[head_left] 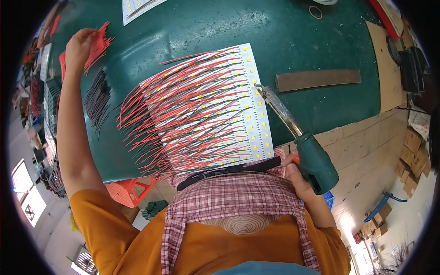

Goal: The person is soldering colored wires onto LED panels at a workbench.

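My left hand (79, 43) is at the far left over a bundle of short red wires (98, 48), its fingers pinched together on the wires. My right hand (299, 178) grips the green handle of a soldering iron (318, 158). The iron's metal tip reaches to the right part of a white LED circuit board (262, 123) with yellow chips. Many red and black wires (192, 96) are attached in rows on the board and trail off its left side. A pile of loose black wires (97, 96) lies between the board and the red bundle.
The table has a green mat (311, 41). A flat brown bar (318, 80) lies right of the board. Another white board (140, 8) sits at the far edge, with a thin ring (315, 12) farther right. An orange-red stool (130, 191) stands below the near edge.
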The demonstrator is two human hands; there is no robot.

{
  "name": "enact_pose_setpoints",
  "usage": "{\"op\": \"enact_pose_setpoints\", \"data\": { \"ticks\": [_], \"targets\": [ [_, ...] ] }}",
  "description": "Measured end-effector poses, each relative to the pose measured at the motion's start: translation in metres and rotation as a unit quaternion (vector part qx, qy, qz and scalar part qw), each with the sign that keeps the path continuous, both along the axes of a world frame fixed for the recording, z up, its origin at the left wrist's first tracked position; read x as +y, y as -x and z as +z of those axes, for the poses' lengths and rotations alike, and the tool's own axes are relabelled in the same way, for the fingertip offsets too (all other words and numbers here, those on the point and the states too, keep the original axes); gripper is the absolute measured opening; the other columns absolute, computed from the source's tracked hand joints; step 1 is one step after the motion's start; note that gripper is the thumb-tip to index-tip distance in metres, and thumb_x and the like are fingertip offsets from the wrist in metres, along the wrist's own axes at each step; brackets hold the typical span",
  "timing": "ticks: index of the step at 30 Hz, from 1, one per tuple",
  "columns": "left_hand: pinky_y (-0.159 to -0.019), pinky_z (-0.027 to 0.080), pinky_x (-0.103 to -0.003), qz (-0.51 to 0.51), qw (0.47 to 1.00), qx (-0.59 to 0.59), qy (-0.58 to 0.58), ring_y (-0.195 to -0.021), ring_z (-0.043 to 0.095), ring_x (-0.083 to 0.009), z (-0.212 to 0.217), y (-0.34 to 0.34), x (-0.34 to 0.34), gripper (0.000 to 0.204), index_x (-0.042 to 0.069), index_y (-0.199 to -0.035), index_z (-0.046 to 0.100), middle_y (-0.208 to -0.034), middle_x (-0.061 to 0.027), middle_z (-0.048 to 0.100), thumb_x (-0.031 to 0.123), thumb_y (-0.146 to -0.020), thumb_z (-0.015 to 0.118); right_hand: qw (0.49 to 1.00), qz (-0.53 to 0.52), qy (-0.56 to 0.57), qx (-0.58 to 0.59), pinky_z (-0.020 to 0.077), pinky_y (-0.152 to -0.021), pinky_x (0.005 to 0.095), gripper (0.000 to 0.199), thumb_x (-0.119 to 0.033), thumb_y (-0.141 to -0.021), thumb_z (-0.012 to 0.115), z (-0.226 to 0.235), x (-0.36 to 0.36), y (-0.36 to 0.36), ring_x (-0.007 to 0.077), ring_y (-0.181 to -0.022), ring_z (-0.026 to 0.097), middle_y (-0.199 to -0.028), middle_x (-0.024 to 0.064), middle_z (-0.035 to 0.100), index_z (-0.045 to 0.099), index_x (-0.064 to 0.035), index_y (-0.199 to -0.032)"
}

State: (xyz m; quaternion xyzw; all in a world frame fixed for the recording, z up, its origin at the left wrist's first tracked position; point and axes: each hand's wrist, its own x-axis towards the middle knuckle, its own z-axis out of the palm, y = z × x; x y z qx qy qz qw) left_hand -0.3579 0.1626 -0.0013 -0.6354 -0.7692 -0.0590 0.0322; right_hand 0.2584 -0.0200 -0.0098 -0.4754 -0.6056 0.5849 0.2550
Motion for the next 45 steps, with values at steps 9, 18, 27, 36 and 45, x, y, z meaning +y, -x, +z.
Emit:
{"op": "enact_pose_setpoints", "data": {
  "ticks": [9,18,27,36,45],
  "targets": [
    [-0.084,0.051,-0.037,-0.082,0.996,0.031,0.031,-0.093,0.067,-0.0312,-0.008,0.009,0.002,0.026,0.008,-0.115,0.068,-0.098,-0.0135,0.069,0.012,-0.091,0.057,1.0,-0.025,0.013,0.007,0.0483,-0.077,0.0285,0.029,-0.008,-0.093,0.061,0.0,-0.004,-0.003,0.0133,-0.084,0.059,-0.093,0.0088,0.065,0.052,-0.0027,-0.12],
    [-0.081,0.051,-0.037,-0.026,0.997,0.053,0.049,-0.093,0.068,-0.0305,0.007,-0.002,0.005,0.02,0.004,-0.102,0.071,-0.097,-0.014,0.07,0.016,-0.09,0.059,1.0,-0.012,0.004,-0.009,0.0476,-0.075,0.0276,0.024,-0.008,-0.093,0.06,-0.001,-0.001,-0.003,0.0121,-0.082,0.057,-0.092,0.007,0.065,0.055,-0.0023,-0.115],
    [-0.08,0.052,-0.04,0.01,0.992,0.118,0.039,-0.096,0.067,-0.0338,0.023,-0.008,-0.003,0.025,0.007,-0.112,0.067,-0.102,-0.015,0.071,0.02,-0.094,0.057,0.998,-0.032,0.047,0.016,0.0474,-0.075,0.028,0.024,-0.009,-0.094,0.061,0.003,-0.001,0.003,0.0116,-0.083,0.057,-0.092,0.007,0.065,0.055,-0.0021,-0.116],
    [-0.08,0.047,-0.038,-0.27,0.85,0.436,0.12,-0.092,0.062,-0.0258,0.058,-0.153,-0.014,0.003,0.01,-0.082,0.064,-0.087,-0.0066,0.063,0.011,-0.082,0.061,0.998,-0.037,0.05,0.022,0.0482,-0.069,0.0258,0.027,-0.003,-0.093,0.06,-0.006,-0.003,0.005,0.0092,-0.075,0.056,-0.091,0.0067,0.064,0.054,-0.001,-0.119],
    [-0.077,0.05,-0.039,-0.229,0.93,0.272,0.095,-0.092,0.064,-0.0254,0.044,-0.176,-0.036,0.01,0.005,-0.091,0.067,-0.088,-0.0081,0.064,0.007,-0.085,0.059,0.999,-0.013,-0.002,-0.032,0.0531,-0.069,0.0276,0.018,-0.002,-0.086,0.065,-0.008,-0.008,0.0,0.0139,-0.075,0.064,-0.086,0.0073,0.067,0.063,-0.0005,-0.104]
  ]
}}
